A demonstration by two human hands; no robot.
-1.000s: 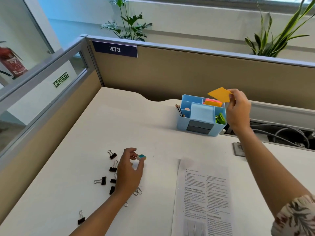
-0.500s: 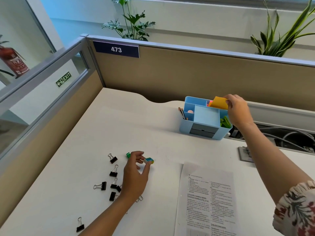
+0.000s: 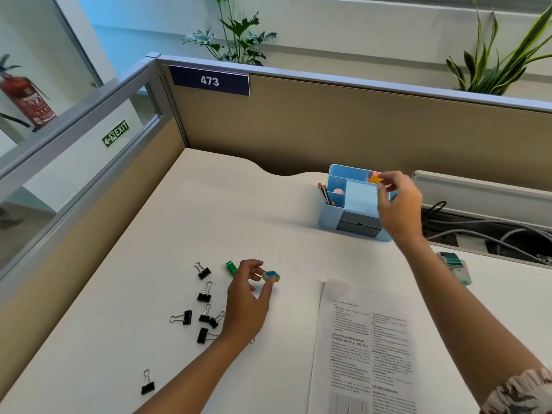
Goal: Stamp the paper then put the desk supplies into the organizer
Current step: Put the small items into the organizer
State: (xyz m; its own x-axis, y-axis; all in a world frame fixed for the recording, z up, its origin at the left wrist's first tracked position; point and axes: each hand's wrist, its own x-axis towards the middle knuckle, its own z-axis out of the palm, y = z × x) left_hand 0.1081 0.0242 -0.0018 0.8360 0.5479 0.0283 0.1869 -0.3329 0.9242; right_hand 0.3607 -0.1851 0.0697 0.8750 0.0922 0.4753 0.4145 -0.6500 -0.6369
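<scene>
Blue plastic organizer (image 3: 340, 216) at the back of the white desk (image 3: 149, 294), and the right hand (image 3: 398, 206) is over its right rear compartment, fingertips pinched on the orange sticky notes (image 3: 375, 178) sitting in there beside the pencils (image 3: 324, 194) slot. Down front, the left hand (image 3: 245, 306) pinches a small blue-topped box (image 3: 271, 276) between thumb and forefinger just off the desk, a green box (image 3: 231, 267) lying right beside its fingers. Black binder clips (image 3: 204, 297) lie scattered left of that hand, the printed paper (image 3: 367, 348) flat to its right.
</scene>
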